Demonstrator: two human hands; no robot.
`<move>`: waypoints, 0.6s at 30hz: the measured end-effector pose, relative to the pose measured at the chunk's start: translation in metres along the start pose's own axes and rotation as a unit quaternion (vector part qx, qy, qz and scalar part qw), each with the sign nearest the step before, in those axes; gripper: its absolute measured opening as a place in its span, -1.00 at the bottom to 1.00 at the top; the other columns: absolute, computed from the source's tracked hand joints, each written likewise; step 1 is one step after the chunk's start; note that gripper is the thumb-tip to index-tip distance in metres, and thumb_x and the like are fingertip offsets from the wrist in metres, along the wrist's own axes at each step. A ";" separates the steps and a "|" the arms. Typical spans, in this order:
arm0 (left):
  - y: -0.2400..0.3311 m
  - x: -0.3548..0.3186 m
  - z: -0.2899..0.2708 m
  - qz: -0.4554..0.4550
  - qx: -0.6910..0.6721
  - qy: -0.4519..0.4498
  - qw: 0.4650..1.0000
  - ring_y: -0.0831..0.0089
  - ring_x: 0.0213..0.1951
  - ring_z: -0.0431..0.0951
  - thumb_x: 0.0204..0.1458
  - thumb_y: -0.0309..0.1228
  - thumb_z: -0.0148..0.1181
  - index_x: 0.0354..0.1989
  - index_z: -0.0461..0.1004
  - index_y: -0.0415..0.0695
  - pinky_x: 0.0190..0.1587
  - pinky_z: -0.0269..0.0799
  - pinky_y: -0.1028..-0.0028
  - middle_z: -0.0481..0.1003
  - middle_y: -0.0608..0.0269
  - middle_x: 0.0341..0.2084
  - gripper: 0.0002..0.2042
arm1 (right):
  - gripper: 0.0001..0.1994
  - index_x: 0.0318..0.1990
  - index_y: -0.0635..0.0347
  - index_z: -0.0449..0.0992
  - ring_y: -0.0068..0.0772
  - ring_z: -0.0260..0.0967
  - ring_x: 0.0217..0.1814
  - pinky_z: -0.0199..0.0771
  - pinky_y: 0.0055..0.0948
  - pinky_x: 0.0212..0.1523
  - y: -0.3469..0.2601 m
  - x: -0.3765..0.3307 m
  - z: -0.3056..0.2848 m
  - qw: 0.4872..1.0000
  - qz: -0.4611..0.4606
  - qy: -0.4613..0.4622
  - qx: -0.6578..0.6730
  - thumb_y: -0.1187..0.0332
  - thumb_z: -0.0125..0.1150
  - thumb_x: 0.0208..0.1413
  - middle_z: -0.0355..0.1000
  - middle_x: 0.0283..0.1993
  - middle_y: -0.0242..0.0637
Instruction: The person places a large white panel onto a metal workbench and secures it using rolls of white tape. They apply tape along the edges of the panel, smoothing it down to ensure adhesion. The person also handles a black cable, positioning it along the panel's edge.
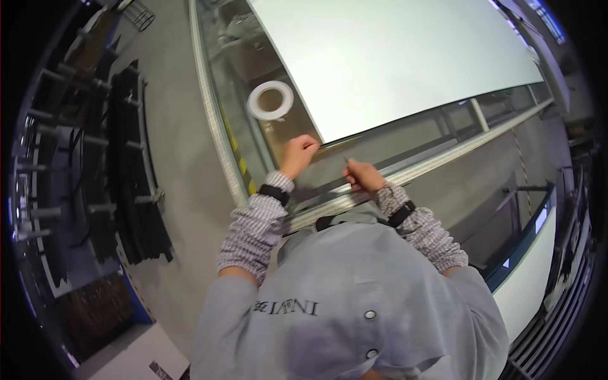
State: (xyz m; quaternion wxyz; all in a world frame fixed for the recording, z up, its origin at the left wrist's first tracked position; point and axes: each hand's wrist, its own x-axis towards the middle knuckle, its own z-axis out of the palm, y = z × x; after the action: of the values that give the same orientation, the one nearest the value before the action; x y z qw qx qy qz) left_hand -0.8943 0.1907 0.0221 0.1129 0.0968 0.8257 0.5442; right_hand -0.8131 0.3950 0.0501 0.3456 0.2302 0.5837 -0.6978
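Observation:
A large white panel [405,57] lies flat on the table, one corner pointing toward me. My left hand [299,156] is closed in a pinch right beside that corner; whatever its fingertips hold, if anything, is too small to make out. A little to the right, just off the panel's near edge, my right hand [365,175] is closed too. A small thin greyish tip sticks up from its fingers, its kind unclear. A roll of white tape [254,102] rests left of the panel, beyond my left hand.
The table has a glass-like top and a pale metal frame [218,126], with yellow-black striping inside its left edge. Dark racks [130,164] stand on the floor to the left. At the right, another white panel [529,285] leans near stacked metal bars [557,316].

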 end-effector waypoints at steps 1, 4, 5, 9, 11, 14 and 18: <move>0.009 -0.002 -0.003 -0.021 -0.001 -0.008 1.000 0.59 -0.48 0.45 -0.05 -0.43 0.14 -0.41 0.49 -0.28 -0.40 0.36 0.54 0.51 0.26 -0.54 -0.86 | -0.62 -0.43 0.11 0.31 -0.67 -0.03 -0.69 -0.05 -0.65 -0.70 -0.006 0.000 0.007 1.000 0.009 -0.006 0.011 0.01 -0.24 0.21 0.14 -0.65 -0.54; 0.008 -0.002 -0.002 -0.038 -0.029 -0.009 0.999 0.59 -0.48 0.45 -0.06 -0.43 0.15 -0.42 0.49 -0.26 -0.39 0.36 0.54 0.52 0.26 -0.54 -0.86 | -0.62 -0.39 0.11 0.29 -0.68 -0.04 -0.69 -0.08 -0.65 -0.70 -0.014 0.003 0.020 0.999 0.029 -0.013 0.036 0.00 -0.25 0.21 0.13 -0.63 -0.54; 0.010 -0.001 -0.003 -0.048 -0.025 -0.014 0.998 0.59 -0.48 0.45 -0.06 -0.42 0.15 -0.42 0.49 -0.26 -0.39 0.36 0.54 0.52 0.26 -0.54 -0.86 | -0.62 -0.38 0.10 0.29 -0.68 -0.04 -0.69 -0.08 -0.65 -0.69 -0.014 0.006 0.023 0.998 0.026 -0.020 0.045 -0.01 -0.25 0.21 0.12 -0.63 -0.54; 0.007 -0.001 -0.001 -0.024 -0.037 0.011 0.999 0.50 -0.53 0.48 -0.10 -0.41 0.17 -0.46 0.51 -0.24 -0.44 0.38 0.48 0.52 0.18 -0.58 -0.86 | -0.61 -0.36 0.12 0.28 -0.68 -0.03 -0.69 -0.08 -0.65 -0.69 -0.016 0.017 0.035 0.998 0.027 -0.012 0.050 -0.02 -0.26 0.21 0.14 -0.61 -0.53; 0.005 0.000 -0.001 -0.040 -0.045 -0.001 0.998 0.50 -0.53 0.49 -0.10 -0.41 0.17 -0.46 0.51 -0.23 -0.43 0.39 0.48 0.52 0.19 -0.58 -0.87 | -0.60 -0.36 0.12 0.29 -0.68 -0.03 -0.69 -0.08 -0.65 -0.69 -0.020 0.019 0.038 0.998 0.039 0.004 0.052 -0.02 -0.26 0.21 0.14 -0.62 -0.53; 0.003 0.000 -0.001 -0.031 -0.042 -0.004 0.999 0.49 -0.53 0.49 -0.11 -0.41 0.17 -0.47 0.51 -0.22 -0.43 0.39 0.48 0.53 0.19 -0.58 -0.87 | -0.60 -0.38 0.13 0.30 -0.68 -0.03 -0.70 -0.09 -0.65 -0.71 -0.026 0.022 0.042 0.995 0.060 0.025 0.069 -0.02 -0.25 0.21 0.14 -0.63 -0.53; -0.003 0.000 0.001 -0.037 -0.052 -0.006 0.998 0.48 -0.53 0.49 -0.12 -0.40 0.18 -0.46 0.52 -0.21 -0.44 0.39 0.49 0.53 0.19 -0.58 -0.87 | -0.59 -0.42 0.14 0.30 -0.68 -0.04 -0.72 -0.10 -0.66 -0.74 -0.028 0.025 0.042 0.993 0.048 0.011 0.105 -0.02 -0.23 0.21 0.14 -0.65 -0.52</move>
State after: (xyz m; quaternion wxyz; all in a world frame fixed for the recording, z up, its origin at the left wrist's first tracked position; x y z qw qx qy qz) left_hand -0.8945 0.1907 0.0192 0.1425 0.0632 0.7985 0.5814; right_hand -0.8469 0.3513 0.0595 0.3466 0.3003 0.4994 -0.7350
